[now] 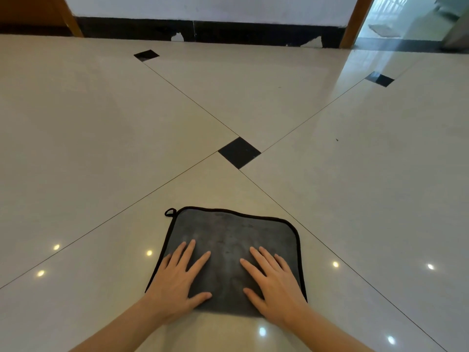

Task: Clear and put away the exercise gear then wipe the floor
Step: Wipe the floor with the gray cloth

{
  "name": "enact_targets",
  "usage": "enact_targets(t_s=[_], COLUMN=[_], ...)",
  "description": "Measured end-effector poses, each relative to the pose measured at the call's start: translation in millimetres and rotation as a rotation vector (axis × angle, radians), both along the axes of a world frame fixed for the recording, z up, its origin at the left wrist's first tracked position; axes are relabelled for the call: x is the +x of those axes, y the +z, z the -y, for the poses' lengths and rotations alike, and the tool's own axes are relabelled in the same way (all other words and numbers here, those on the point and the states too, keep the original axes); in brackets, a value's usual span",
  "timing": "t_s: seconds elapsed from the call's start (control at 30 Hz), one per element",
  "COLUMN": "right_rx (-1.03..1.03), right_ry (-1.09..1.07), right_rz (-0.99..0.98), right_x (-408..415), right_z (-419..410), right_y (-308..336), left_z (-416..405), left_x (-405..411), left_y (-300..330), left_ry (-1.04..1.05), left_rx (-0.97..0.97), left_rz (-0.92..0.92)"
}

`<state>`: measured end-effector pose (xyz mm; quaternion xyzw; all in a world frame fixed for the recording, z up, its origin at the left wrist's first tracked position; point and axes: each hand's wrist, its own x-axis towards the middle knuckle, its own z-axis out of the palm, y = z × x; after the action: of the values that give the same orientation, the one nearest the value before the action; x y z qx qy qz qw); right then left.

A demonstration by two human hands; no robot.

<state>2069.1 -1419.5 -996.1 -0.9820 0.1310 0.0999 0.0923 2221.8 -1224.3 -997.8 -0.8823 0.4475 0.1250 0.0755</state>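
You are in the floor-wiping step. No exercise gear shows anywhere in the frame, so judge the clearing step as probably done, though the space outside the view cannot be checked.

The grey cloth point(229, 252) lies flat on the floor point(101, 138) in the lower centre of the frame, unfolded, with its hanging loop point(170, 212) at its upper left corner. Your left hand point(177, 280) rests palm-down on the lower left part of the cloth. Your right hand point(275, 283) rests palm-down on the lower right part. Both hands have straight, spread fingers that press on the fabric. Neither hand grips or pinches it.

Next move, as a judgement: push the cloth up the frame toward the black inset tile point(239, 152) at the centre. Keep both palms flat and the pressure even so the cloth slides without bunching or folding under. The glossy tile surface will probably let the cloth slip easily. Watch that the near edge does not ride out from under your palms.

Containers: no bucket, bin, basket or storage box shows in the frame. Where the cloth is to go after wiping cannot be told.

The dark skirting point(228, 31) runs along the top of the frame. An open doorway point(406, 21) sits at the upper right.
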Motion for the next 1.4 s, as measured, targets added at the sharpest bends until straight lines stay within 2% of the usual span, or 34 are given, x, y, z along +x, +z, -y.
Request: enact_targets(t_s=[0.27, 0.53, 0.6, 0.67, 0.8, 1.03, 1.4], right_rx=[0.007, -0.057, -0.061, -0.037, -0.028, -0.042, -0.097], right_ry=[-0.160, -0.240, -0.256, -0.268, -0.287, -0.362, -0.371], right_rz=[0.001, 0.054, 0.046, 0.046, 0.102, 0.098, 0.124], right_x=[3, 8, 10, 13, 24, 58, 112], right_z=[21, 73, 88, 105, 136, 187, 259], right_y=[-8, -19, -22, -22, -26, -30, -35], left_z=[40, 107, 126, 143, 184, 241, 317], left_x=[13, 26, 30, 34, 51, 86, 147], left_y=[-6, -18, -16, -14, -9, -19, -32], left_ry=[-0.016, -0.051, -0.113, -0.134, -0.145, -0.135, -0.145], left_rx=[0.039, -0.014, -0.017, 0.011, 0.059, -0.054, -0.187], left_rz=[0.029, -0.049, -0.067, -0.134, -0.136, -0.152, -0.072])
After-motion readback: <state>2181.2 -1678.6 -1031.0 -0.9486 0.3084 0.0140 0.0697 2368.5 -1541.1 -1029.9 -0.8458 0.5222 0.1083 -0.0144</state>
